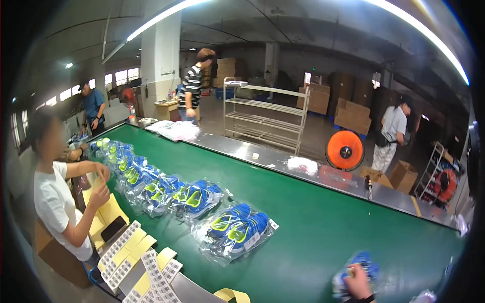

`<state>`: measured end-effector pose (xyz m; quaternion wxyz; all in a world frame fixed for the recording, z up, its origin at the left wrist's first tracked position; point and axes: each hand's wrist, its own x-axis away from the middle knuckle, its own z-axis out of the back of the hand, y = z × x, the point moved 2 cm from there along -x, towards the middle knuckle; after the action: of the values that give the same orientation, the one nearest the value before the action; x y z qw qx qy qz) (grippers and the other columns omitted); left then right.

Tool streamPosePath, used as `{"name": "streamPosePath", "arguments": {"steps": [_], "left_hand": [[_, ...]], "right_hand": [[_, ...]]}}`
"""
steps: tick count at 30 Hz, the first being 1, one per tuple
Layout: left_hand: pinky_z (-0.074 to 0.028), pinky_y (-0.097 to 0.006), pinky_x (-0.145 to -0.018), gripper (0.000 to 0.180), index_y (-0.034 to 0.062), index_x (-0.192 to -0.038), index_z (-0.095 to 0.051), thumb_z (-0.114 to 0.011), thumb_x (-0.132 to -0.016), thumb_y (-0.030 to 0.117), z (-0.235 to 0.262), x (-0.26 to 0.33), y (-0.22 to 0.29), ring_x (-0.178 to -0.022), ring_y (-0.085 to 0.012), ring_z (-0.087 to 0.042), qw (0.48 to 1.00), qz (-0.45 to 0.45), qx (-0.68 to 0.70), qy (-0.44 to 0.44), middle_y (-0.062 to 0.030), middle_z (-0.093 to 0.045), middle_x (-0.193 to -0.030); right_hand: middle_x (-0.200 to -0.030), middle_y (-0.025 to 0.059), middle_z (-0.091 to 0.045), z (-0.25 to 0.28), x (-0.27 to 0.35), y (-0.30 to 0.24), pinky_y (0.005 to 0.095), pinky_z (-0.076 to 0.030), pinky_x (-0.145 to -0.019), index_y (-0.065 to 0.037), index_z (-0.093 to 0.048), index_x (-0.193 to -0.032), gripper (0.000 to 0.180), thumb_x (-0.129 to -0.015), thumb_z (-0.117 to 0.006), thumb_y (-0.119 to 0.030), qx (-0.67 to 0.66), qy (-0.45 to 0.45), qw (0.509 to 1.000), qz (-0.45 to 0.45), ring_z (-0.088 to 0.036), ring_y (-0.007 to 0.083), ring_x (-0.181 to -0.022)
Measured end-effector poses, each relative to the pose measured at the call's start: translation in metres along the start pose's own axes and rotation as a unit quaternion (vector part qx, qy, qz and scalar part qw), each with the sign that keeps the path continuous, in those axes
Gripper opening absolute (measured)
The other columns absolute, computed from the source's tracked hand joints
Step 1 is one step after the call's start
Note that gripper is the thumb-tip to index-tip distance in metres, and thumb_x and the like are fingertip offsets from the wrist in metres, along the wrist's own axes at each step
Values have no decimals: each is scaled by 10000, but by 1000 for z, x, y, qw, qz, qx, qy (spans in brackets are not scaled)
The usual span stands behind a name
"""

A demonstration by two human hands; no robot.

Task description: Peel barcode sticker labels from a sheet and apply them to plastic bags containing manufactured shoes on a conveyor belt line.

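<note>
At the lower right my right hand [358, 284], with a dark band at its wrist, is closed on a blue sneaker pair [367, 262]. Motion blurs the shoes, and the hand covers part of them. They are over the green conveyor belt [303, 227]. My left hand is out of view. Up the belt to the left lies a bagged pair of blue and lime sneakers [237, 230] in clear plastic with a white label. Beyond it, another bagged pair [196, 196] heads a row of several more.
Label sheets [159, 275] and a phone [113, 229] lie along the left edge, beside a co-worker in white [60, 202] with both hands raised. Across the belt are a metal rail [237, 149], a shelf rack [265, 113], an orange fan [344, 150] and other people.
</note>
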<state>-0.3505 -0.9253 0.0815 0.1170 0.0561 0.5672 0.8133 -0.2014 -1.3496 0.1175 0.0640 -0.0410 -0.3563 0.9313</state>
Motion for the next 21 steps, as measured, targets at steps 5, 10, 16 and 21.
{"name": "streamPosePath", "arguments": {"steps": [5, 10, 16, 21], "left_hand": [[-509, -327, -716, 203, 28, -1066, -641, -555, -910, 126, 0, -15, 9, -779, -202, -645, 996, 43, 78, 0, -133, -673, -872], [-503, -341, -767, 238, 13, -1094, -632, -547, -915, 145, 17, -5, 33, -879, -220, -636, 989, 7, 143, -43, -136, -672, -974], [-496, -340, -721, 235, -20, -965, -659, -610, -874, 190, 45, 28, 66, -787, -229, -649, 984, -112, 136, 14, -141, -690, -885], [-504, -333, -693, 258, -13, -977, -674, -633, -837, 200, 35, 54, 49, -768, -224, -655, 977, -153, 138, 62, -144, -697, -877]], "right_hand": [[-909, 46, -640, -65, 110, -134, 251, -473, -700, -12, -647, -1024, 160, -867, -642, -43, -237, -121, 952, 152, -585, 110, -799], [-896, 59, -659, -128, 200, -150, 254, -484, -678, 19, -658, -1026, 190, -876, -643, -97, -262, -305, 914, -60, -589, 111, -795], [-949, 122, -668, -157, 235, -152, 286, -513, -657, 55, -637, -1055, 217, -888, -611, -81, -418, -180, 877, -157, -621, 172, -798], [-921, 118, -667, -161, 244, -189, 286, -507, -637, 52, -643, -1030, 197, -886, -615, -81, -355, -211, 907, -85, -614, 167, -778]]}}
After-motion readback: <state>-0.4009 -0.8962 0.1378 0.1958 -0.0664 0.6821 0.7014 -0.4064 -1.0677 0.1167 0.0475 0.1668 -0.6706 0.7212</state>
